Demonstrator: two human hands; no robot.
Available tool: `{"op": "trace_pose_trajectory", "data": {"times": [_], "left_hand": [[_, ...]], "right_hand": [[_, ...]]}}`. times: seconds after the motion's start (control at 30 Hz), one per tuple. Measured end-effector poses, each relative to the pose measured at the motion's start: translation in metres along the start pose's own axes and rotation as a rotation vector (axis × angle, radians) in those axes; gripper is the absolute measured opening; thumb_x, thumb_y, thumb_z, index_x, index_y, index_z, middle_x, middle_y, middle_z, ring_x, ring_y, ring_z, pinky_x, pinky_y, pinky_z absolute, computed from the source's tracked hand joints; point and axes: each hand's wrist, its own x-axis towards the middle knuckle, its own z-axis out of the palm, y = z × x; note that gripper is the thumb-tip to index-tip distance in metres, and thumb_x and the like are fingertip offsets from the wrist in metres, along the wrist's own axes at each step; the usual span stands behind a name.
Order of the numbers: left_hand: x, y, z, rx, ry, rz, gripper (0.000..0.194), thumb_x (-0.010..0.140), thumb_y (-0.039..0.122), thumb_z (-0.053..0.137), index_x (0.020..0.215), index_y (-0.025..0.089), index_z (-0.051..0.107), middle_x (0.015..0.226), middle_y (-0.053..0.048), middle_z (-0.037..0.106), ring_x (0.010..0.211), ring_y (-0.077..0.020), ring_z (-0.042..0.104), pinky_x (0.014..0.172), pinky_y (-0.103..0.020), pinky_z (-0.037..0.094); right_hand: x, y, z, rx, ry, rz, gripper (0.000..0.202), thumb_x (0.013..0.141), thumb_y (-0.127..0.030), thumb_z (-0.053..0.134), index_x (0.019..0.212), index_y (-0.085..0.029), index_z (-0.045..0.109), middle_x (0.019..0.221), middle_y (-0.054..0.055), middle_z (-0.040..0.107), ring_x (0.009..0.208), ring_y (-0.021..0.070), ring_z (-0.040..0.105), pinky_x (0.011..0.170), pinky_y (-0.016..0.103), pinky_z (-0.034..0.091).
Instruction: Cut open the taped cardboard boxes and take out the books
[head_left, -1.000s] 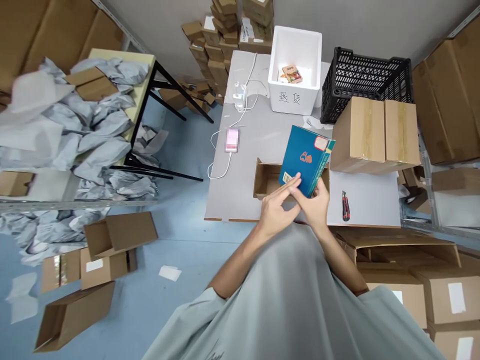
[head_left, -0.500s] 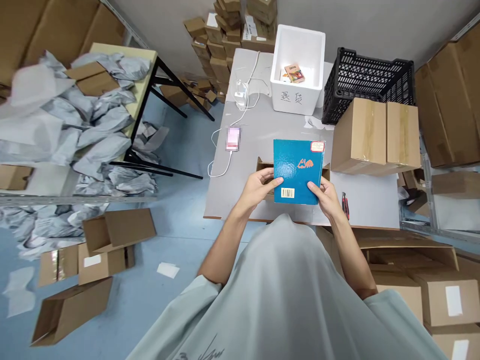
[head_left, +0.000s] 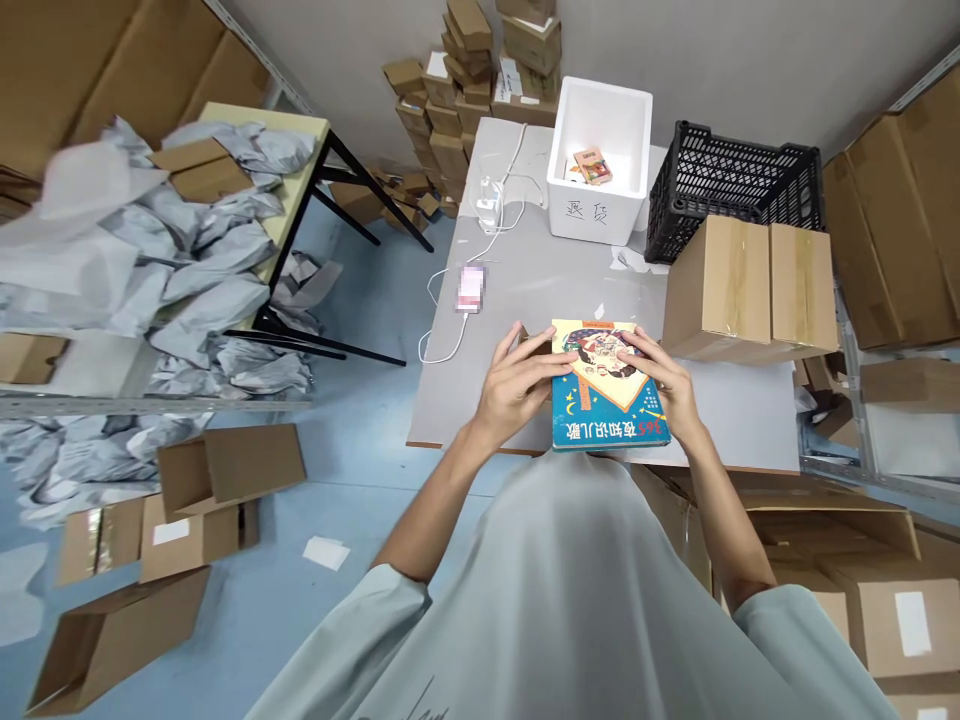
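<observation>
We had turned the book (head_left: 611, 420) from back cover to front and brought it lower, across the middle of the bench's (head_left: 540, 270) near edge. Our left hand (head_left: 517, 388) and right hand (head_left: 667, 385) had it between them, each grip clamped on its own side with fingers laid over the cover. The title stood upside down to us. Handling it well, we judged, called for even pressure from both sides, a level book and no bent corners.
</observation>
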Motion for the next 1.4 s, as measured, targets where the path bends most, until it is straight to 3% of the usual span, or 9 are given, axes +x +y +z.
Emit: {"op": "trace_pose_trajectory", "data": {"times": [0.17,0.3,0.37,0.53,0.77,0.97,1.1,1.27,1.4], "left_hand": [[-0.006,-0.002,-0.001,-0.065,-0.009,-0.099,0.021,0.109,0.032,0.075,0.128,0.031,0.084,0.126,-0.004,0.089,0.13,-0.0274,0.082,0.142,-0.067,0.035],[0.0,0.0,-0.001,-0.223,0.05,-0.285,0.088,0.099,0.054,0.089,0.173,0.025,0.054,0.126,-0.011,0.088,0.113,-0.0259,0.082,0.123,-0.048,0.058],[0.003,0.0,0.002,-0.328,0.055,-0.368,0.097,0.099,0.059,0.088,0.179,0.024,0.046,0.119,-0.01,0.087,0.102,-0.0231,0.081,0.108,-0.041,0.064],[0.003,-0.003,0.005,-0.481,0.063,-0.537,0.055,0.11,0.058,0.067,0.15,0.021,0.079,0.118,-0.012,0.087,0.105,-0.0256,0.081,0.1,-0.041,0.064],[0.022,0.004,-0.007,-0.536,-0.012,-0.673,0.074,0.088,0.061,0.093,0.142,0.014,0.078,0.095,-0.01,0.088,0.084,-0.0243,0.082,0.082,-0.034,0.065],[0.051,-0.006,-0.002,-0.459,-0.025,-0.856,0.061,0.09,0.079,0.084,0.084,0.019,0.08,0.053,0.001,0.063,0.038,-0.0091,0.042,0.04,-0.026,0.031],[0.051,-0.014,0.006,-0.443,-0.031,-0.901,0.062,0.092,0.079,0.083,0.074,0.02,0.076,0.049,0.002,0.056,0.037,-0.0081,0.038,0.039,-0.025,0.024],[0.04,-0.009,0.001,-0.442,-0.028,-0.809,0.065,0.096,0.071,0.081,0.13,0.015,0.084,0.074,-0.005,0.081,0.036,-0.0081,0.04,0.038,-0.024,0.032],[0.032,-0.003,-0.008,-0.507,-0.116,-0.651,0.067,0.1,0.06,0.079,0.151,0.017,0.076,0.106,-0.012,0.089,0.067,-0.0174,0.077,0.07,-0.028,0.064]], "right_hand": [[-0.004,-0.006,-0.005,0.031,-0.027,0.013,0.04,0.105,-0.051,0.082,0.144,-0.041,0.083,0.151,0.004,0.081,0.151,0.0346,0.07,0.13,0.059,0.055],[0.003,-0.016,-0.012,0.057,-0.038,0.195,0.059,0.1,-0.053,0.087,0.155,-0.035,0.076,0.125,0.005,0.088,0.101,0.0255,0.082,0.096,0.042,0.07],[0.005,-0.018,-0.011,0.117,-0.036,0.254,0.075,0.1,-0.053,0.087,0.169,-0.038,0.061,0.121,0.003,0.086,0.083,0.0188,0.076,0.08,0.034,0.067],[0.003,-0.015,-0.011,0.222,-0.039,0.339,0.053,0.108,-0.06,0.071,0.155,-0.036,0.075,0.119,0.005,0.083,0.079,0.0184,0.073,0.071,0.033,0.067],[0.017,-0.025,-0.011,0.328,0.005,0.398,0.057,0.085,-0.067,0.096,0.121,-0.025,0.083,0.096,0.007,0.087,0.079,0.0221,0.082,0.072,0.034,0.071],[0.045,-0.022,0.001,0.358,0.062,0.541,0.069,0.079,-0.088,0.089,0.069,-0.025,0.065,0.049,-0.003,0.063,0.036,0.0102,0.05,0.035,0.023,0.038],[0.046,-0.014,0.005,0.365,0.051,0.578,0.074,0.074,-0.092,0.09,0.063,-0.025,0.061,0.047,-0.004,0.06,0.035,0.0083,0.045,0.033,0.022,0.033],[0.028,-0.011,0.002,0.466,-0.002,0.586,0.068,0.082,-0.09,0.084,0.09,-0.024,0.074,0.082,0.008,0.086,0.065,0.0208,0.08,0.057,0.029,0.064],[0.011,-0.003,0.0,0.554,0.006,0.589,0.078,0.098,-0.095,0.057,0.127,-0.025,0.078,0.116,0.012,0.089,0.096,0.0295,0.087,0.078,0.041,0.072]]}}
